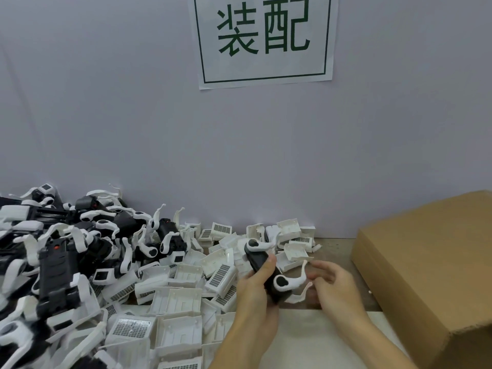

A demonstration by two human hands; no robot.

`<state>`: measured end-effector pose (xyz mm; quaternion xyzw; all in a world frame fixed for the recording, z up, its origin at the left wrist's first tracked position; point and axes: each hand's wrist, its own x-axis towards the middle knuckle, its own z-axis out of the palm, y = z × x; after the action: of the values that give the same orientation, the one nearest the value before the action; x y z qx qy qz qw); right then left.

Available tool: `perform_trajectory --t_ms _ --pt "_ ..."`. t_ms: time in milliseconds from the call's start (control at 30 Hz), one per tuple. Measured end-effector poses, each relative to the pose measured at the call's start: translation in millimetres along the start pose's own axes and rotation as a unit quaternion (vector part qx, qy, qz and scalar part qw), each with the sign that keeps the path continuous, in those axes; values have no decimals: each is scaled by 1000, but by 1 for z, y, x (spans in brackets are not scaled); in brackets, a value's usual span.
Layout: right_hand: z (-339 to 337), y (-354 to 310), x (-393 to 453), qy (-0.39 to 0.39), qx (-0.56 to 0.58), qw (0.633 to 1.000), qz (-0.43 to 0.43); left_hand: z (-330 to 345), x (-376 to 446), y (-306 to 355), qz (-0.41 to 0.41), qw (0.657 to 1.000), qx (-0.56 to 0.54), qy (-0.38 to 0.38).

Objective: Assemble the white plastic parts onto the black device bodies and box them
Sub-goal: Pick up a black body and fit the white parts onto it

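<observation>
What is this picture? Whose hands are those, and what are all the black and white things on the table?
There is no machine here, just a person working. The picture comes from a camera worn on their head, looking down at their hands. The left hand grips a black device body with curved white plastic arms clipped on. The right hand is beside it, blurred, so I cannot tell if it holds anything. On the left lies a pile of black bodies with white arms. In the middle are loose white plastic covers, some with little grids. On the right is a closed cardboard box. The paper sign on the wall has green Chinese writing.
</observation>
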<state>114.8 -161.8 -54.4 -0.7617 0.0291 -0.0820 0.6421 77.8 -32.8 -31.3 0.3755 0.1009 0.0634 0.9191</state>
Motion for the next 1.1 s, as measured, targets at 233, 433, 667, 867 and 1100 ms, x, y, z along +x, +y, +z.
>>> perform_trajectory --t_ms 233,433,667,867,1100 --pt "1 -15 40 1 -302 948 -101 -3 -1 -2 -48 995 63 54" --pt "-3 -13 65 -71 -495 860 -99 -6 -2 -1 -40 991 116 53" --pt "4 -8 60 -19 -395 911 -120 -7 2 -2 -19 990 138 15" --pt "-4 -20 40 2 -150 988 -45 -9 4 -2 5 993 119 13" --pt "-33 -35 1 28 -119 986 -109 -13 6 -4 95 980 172 30"
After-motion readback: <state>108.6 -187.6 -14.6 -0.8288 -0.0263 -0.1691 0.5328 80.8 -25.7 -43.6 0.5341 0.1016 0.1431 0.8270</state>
